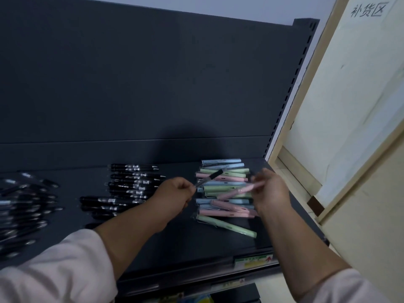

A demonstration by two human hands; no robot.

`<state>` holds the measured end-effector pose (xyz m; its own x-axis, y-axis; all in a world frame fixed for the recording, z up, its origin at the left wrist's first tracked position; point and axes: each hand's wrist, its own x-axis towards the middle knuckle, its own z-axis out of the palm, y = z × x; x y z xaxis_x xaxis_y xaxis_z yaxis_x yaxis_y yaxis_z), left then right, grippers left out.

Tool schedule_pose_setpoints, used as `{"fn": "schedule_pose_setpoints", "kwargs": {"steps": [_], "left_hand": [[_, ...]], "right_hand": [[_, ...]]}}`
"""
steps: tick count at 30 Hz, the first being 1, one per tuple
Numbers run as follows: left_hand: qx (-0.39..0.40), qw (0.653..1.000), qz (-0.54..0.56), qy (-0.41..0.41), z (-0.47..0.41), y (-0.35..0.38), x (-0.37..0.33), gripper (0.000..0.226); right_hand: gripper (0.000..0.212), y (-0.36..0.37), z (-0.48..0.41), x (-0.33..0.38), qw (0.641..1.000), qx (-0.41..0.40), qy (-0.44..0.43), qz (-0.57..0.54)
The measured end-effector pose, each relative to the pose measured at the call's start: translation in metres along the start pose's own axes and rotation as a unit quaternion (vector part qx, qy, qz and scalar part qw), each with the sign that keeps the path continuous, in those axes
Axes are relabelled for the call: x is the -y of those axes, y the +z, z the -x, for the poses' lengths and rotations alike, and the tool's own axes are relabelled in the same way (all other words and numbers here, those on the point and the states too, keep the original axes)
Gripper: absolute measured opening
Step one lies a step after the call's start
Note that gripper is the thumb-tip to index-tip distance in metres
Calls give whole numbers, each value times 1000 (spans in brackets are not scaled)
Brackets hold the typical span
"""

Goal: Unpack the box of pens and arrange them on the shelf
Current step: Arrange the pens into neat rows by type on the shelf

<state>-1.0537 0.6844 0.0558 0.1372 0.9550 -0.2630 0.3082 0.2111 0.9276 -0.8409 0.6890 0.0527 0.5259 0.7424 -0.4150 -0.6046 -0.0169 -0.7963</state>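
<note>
- The left hand (175,191) is curled into a fist, its fingers clamped on the low end of a slim dark-capped pen (211,177) that slants up and to the right.
- The right hand (271,189) pinches one end of a pink pen (242,190) between curled fingers and thumb; that pen points left and slightly down, toward the other hand.
- Both held pens hang just above a loose pile of pastel pens (218,188) in blue, green and pink, lying mostly crosswise at the right end of the shelf (175,241).
- To the left of the pile, black pens (133,182) lie in rough rows, tips to the right.
- Farther left is another heap of dark pens (21,206), too blurred to make out.
- Pale sleeves (65,270) cover both forearms at the near edge.
- A price label strip (253,261) runs along the shelf's near lip.
- Behind stands a dark back panel (153,73); to the right, a pale wooden frame (306,88).
</note>
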Motion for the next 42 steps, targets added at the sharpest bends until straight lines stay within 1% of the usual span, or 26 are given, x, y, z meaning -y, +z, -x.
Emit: {"fn": "schedule_pose_setpoints", "kwargs": {"steps": [2,4,5,6,7,8,9,10,11,12,13,14,15,17,18,19,21,24,25,29,33,38,40,42], "left_hand": [[-6,1000,-18,24,-2,-1,2,10],[-13,998,-35,43,-3,-2,4,10],[-17,998,-44,52,-3,-3,5,10],[-23,996,-57,63,-3,-4,6,11],[-30,994,-75,73,-4,-5,6,12],[-36,991,-96,83,-4,-6,7,12],[-40,988,-117,91,-4,-8,7,12],[-44,985,-138,96,-5,-11,7,12],[-47,981,-158,101,-5,-14,8,11],[-50,977,-176,106,-4,-17,9,10],[-52,974,-191,112,-3,-20,10,10],[-53,972,-199,118,-2,-23,11,10],[-52,971,-202,121,-1,-26,13,10],[-59,969,-207,124,4,-35,15,10],[-71,965,-217,126,7,-41,16,11],[-86,961,-231,128,10,-48,18,11],[-122,947,-270,122,18,-66,25,9],[-187,915,-339,117,32,-101,44,3],[-204,903,-360,115,38,-113,51,2],[-243,856,-445,99,72,-161,79,8],[-284,834,-467,71,104,-207,100,10],[-333,814,-476,2,141,-257,124,30],[-350,809,-472,-8,159,-279,139,32],[-354,806,-474,-23,179,-302,153,35]], "right_hand": [[19,-9,-9,-4,991,-55,-46,111],[21,-15,-13,-9,966,-58,-85,235],[21,-15,-12,-11,947,-42,-103,302],[24,-17,-14,-14,917,-25,-124,379],[27,-18,-14,-15,867,-20,-152,475],[32,-18,-12,-15,798,-32,-194,569],[35,-17,-8,-14,733,-36,-251,631],[35,-15,-5,-14,698,-13,-311,645],[34,-11,1,-15,689,38,-349,634],[34,-7,8,-17,686,103,-369,619],[35,0,17,-20,671,163,-380,615],[36,7,25,-24,648,211,-388,621],[36,14,31,-29,616,247,-404,630],[32,28,37,-41,548,291,-439,650],[30,34,39,-47,521,306,-443,663],[27,41,41,-52,504,321,-438,672],[21,53,46,-65,478,347,-439,677],[18,75,58,-89,442,379,-456,673],[19,84,65,-97,438,394,-454,669],[17,120,101,-132,421,474,-436,639],[16,151,140,-168,399,525,-420,624],[17,191,179,-212,387,524,-436,620],[17,205,191,-229,384,508,-447,628],[17,216,201,-245,377,474,-457,651]]}}
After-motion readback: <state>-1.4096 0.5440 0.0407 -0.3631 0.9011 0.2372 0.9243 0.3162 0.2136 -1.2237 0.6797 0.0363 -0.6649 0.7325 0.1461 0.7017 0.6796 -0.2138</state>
